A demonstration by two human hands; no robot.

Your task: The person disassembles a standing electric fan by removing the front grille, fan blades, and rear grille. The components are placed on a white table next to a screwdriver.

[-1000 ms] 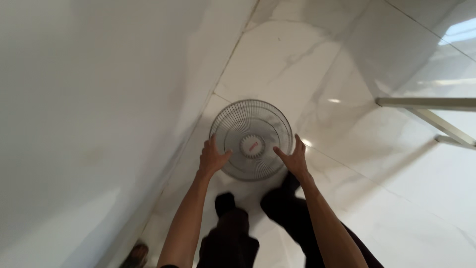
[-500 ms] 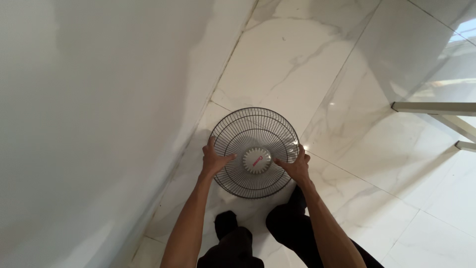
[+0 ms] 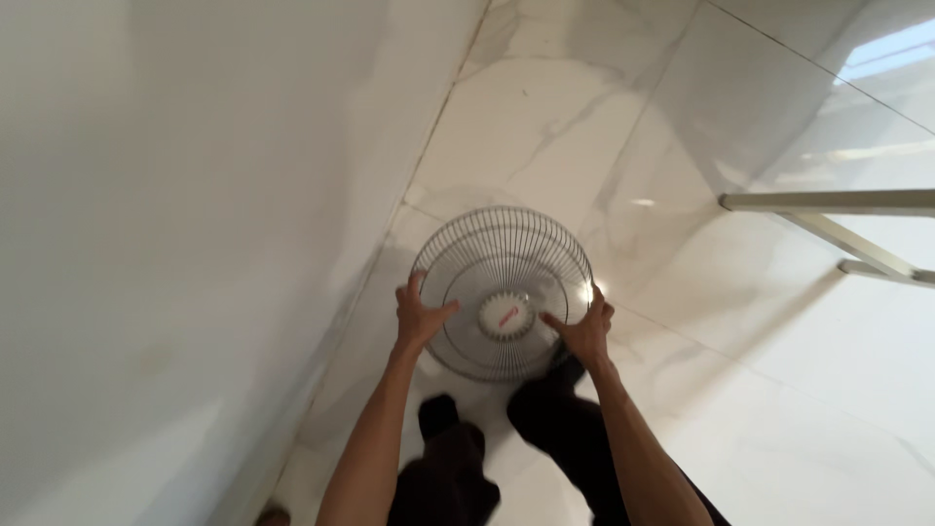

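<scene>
Round wire fan guard [image 3: 502, 292] with white centre cap, concave side up, above marble floor

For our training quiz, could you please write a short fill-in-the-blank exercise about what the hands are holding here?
1. Both hands grip a round wire fan ____.
2. The left hand and right hand hold it on ____ sides.
3. The floor is white ____-patterned tile.
4. A plain white wall stands on the person's ____.

Missing words: guard; opposite; marble; left

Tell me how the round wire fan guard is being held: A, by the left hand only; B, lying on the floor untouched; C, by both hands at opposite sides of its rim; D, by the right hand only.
C: the left hand and right hand grip opposite sides of the fan guard.
</scene>
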